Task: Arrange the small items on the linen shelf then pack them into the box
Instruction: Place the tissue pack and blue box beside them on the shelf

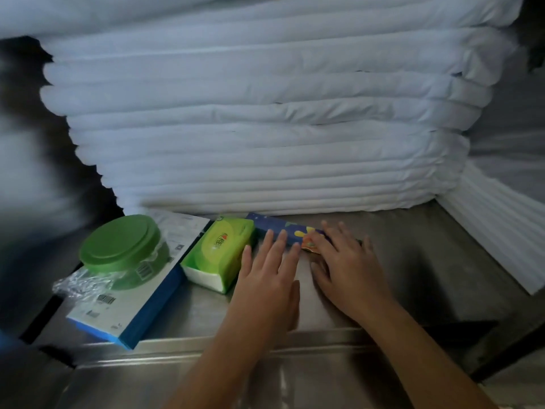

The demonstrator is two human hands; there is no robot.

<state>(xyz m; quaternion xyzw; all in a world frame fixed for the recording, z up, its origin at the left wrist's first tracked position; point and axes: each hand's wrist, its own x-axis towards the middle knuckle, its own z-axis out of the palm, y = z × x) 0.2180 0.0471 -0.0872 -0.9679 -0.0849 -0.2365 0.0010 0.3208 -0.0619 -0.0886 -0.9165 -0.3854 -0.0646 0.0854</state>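
Surface: bare metal shelf (398, 261), dull and reflective, with a raised lip along the front edge.
Room: folded white linen (265, 113) was stacked high along the back edge; a lower white stack (495, 231) lined the right edge.
Blue packet (274, 224): lay flat mid-shelf at the foot of the linen, long axis running left to right along the back edge, right end angled slightly nearer.
Left hand (268, 276): flat, fingers straight, tips at the packet's near side.
Right hand (348, 267): flat, fingers spread wide over the packet's right end.
Green tissue pack (218, 249): just left of the packet.
Green tub (124, 246): on a flat box (138, 308) at the left front corner.
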